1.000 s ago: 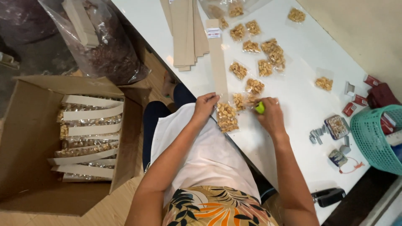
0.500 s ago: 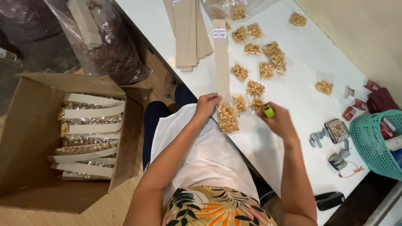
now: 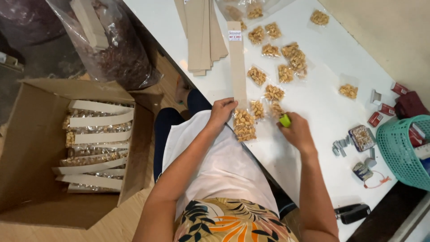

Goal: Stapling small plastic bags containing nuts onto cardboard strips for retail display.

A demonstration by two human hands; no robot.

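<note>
Currently: white table (image 3: 313,98), diagonal across upper right of frame, both hands at its near edge.

Left hand (image 3: 222,111) presses fingers down on cardboard strip (image 3: 237,62) and nut packet (image 3: 244,124) at centre. Right hand (image 3: 295,132) closed around a small green stapler (image 3: 285,120), just right of the packets. More packets scattered above. Teal basket (image 3: 398,150) at right edge. Open cardboard box (image 3: 27,148) of finished strips on floor, left; clear bag (image 3: 116,49) upper left.
</note>
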